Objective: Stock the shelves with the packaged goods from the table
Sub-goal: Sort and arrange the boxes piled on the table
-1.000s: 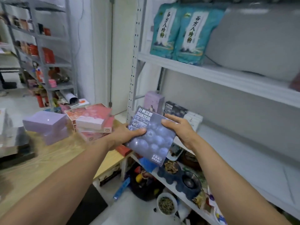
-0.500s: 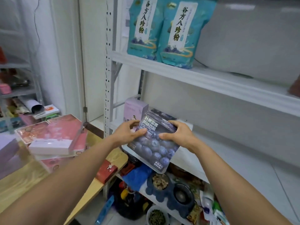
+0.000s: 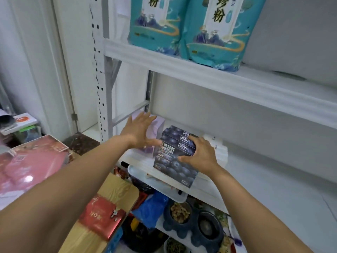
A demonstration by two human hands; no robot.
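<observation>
Head view. Right hand (image 3: 198, 154) grips the blue box (image 3: 173, 167) at its upper right corner, fingers curled over the top edge, thumb on the printed face; left hand (image 3: 140, 132) spread wide, fingers straight, holding nothing, its thumb near the box's upper left corner, whether touching cannot be told. The box stands upright at the front edge of the middle shelf (image 3: 273, 179), foremost of a row of three alike, pressed face to face; lilac box (image 3: 158, 128) just beside the row on the left, behind the left hand; white boxes (image 3: 218, 148) just beside it on the right. Two teal bags (image 3: 215, 30) stand on the upper shelf (image 3: 218, 79). Table (image 3: 116, 190) at lower left, bearing pink boxes (image 3: 36, 161) and a red box (image 3: 102, 220).
</observation>
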